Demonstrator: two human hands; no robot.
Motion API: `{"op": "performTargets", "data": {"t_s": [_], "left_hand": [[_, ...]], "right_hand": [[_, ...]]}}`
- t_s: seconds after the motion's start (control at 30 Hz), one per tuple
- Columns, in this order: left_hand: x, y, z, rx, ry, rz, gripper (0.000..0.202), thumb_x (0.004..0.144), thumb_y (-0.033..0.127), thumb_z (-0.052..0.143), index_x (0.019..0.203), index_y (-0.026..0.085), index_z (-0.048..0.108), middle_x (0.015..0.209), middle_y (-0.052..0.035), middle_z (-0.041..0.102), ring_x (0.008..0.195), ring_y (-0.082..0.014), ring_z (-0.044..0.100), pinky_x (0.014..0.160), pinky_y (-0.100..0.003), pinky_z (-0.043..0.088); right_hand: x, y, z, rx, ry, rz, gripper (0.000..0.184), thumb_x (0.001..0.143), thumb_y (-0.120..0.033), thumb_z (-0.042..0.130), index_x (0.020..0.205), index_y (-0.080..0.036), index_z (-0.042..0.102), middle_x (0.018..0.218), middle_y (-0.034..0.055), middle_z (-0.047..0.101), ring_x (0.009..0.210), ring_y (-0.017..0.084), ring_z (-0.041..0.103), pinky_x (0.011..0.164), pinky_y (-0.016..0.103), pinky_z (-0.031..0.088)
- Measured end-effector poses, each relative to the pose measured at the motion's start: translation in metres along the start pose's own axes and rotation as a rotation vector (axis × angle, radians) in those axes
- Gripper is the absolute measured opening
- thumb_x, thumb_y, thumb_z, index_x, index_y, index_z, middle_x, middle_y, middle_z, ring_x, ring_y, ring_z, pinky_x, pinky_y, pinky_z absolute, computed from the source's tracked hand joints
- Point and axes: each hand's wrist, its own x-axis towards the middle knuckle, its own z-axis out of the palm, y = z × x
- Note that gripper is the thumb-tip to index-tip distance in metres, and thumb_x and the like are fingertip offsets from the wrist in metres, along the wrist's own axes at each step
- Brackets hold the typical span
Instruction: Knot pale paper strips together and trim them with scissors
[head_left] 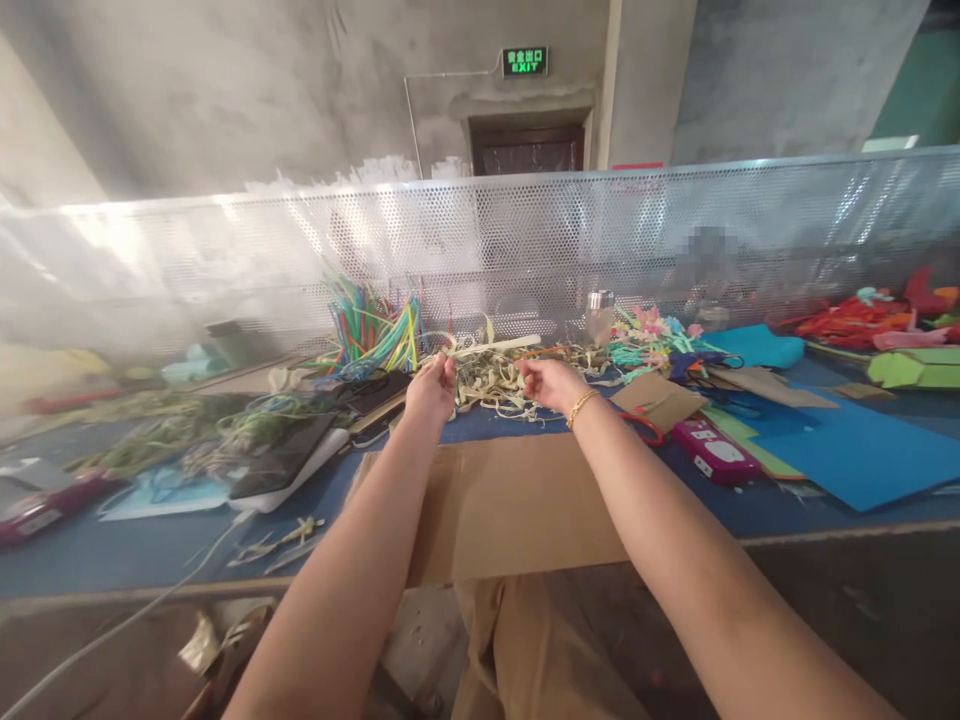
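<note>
Holds bare left hand [432,388] and bare right hand [553,386] apart near pale, thin, curled strips [495,388], beyond flat brown cardboard [536,505].

Pale glare streaks the perforated panel [555,230]; left edge blurs.

There are two hands [432,388] [556,384], two purple boxes [716,452] [56,508] and one exit sign [525,61]. I count also one door [529,156] and one table [97,562].

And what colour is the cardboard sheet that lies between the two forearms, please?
The cardboard sheet is plain brown; see the head view.
</note>
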Motion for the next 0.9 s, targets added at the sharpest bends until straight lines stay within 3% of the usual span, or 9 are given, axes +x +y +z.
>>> {"op": "performTargets", "data": {"t_s": [0.07,0.13,0.27,0.33,0.53,0.73,0.9], "left_hand": [[-0.004,-0.005,0.005,-0.049,-0.017,-0.018,0.015,0.091,0.006,0.051,0.077,0.011,0.056,0.063,0.0021,0.060,0.050,-0.0003,0.058,0.049,-0.004,0.048],[-0.009,-0.011,0.010,-0.076,-0.053,-0.055,0.016,0.091,0.006,0.050,0.077,0.011,0.057,0.063,0.0022,0.060,0.050,-0.0005,0.059,0.050,-0.004,0.049],[-0.019,-0.024,0.018,-0.081,-0.133,-0.161,0.019,0.091,0.005,0.050,0.075,0.011,0.058,0.062,0.0019,0.060,0.049,-0.0015,0.059,0.051,-0.006,0.051],[-0.023,-0.028,0.019,-0.073,-0.164,-0.215,0.018,0.090,0.005,0.050,0.076,0.010,0.059,0.062,0.0012,0.061,0.049,-0.0020,0.059,0.050,-0.006,0.051],[-0.026,-0.030,0.018,-0.036,-0.246,-0.322,0.016,0.091,0.006,0.048,0.086,0.010,0.062,0.066,-0.0004,0.063,0.050,-0.0020,0.060,0.050,-0.006,0.051],[-0.026,-0.029,0.017,0.042,-0.283,-0.311,0.014,0.086,0.005,0.054,0.076,0.013,0.059,0.063,0.0017,0.060,0.049,-0.0018,0.057,0.048,-0.007,0.048],[-0.016,-0.027,0.006,0.330,-0.207,-0.094,0.005,0.081,0.013,0.062,0.076,0.014,0.061,0.065,0.0009,0.058,0.048,-0.0035,0.053,0.044,-0.012,0.043]], "right_hand": [[-0.005,0.013,0.015,-0.080,-0.127,0.055,0.004,0.078,-0.011,0.066,0.075,-0.012,0.065,0.059,0.0010,0.061,0.046,0.008,0.047,0.046,0.021,0.040],[-0.007,0.026,0.029,-0.166,-0.258,0.033,0.009,0.075,-0.020,0.073,0.079,-0.014,0.067,0.065,0.0007,0.063,0.050,0.008,0.050,0.046,0.020,0.040],[-0.001,0.037,0.038,-0.121,-0.288,-0.251,0.026,0.068,-0.036,0.077,0.086,-0.019,0.070,0.063,-0.0045,0.059,0.052,0.006,0.045,0.047,0.018,0.034],[0.004,0.036,0.035,-0.094,-0.303,-0.320,0.031,0.064,-0.039,0.078,0.087,-0.020,0.070,0.065,-0.0040,0.060,0.054,0.007,0.045,0.047,0.018,0.033],[0.012,0.029,0.025,-0.091,-0.281,-0.438,0.031,0.058,-0.038,0.080,0.081,-0.018,0.071,0.070,-0.0013,0.065,0.060,0.009,0.052,0.053,0.020,0.038],[0.009,0.027,0.024,-0.287,-0.123,-0.536,0.027,0.062,-0.040,0.077,0.071,-0.016,0.069,0.060,-0.0014,0.061,0.054,0.011,0.054,0.050,0.021,0.038],[0.013,0.024,0.020,-0.318,-0.013,-0.555,0.030,0.061,-0.043,0.076,0.066,-0.016,0.064,0.057,0.0000,0.060,0.052,0.012,0.056,0.051,0.024,0.043]]}}
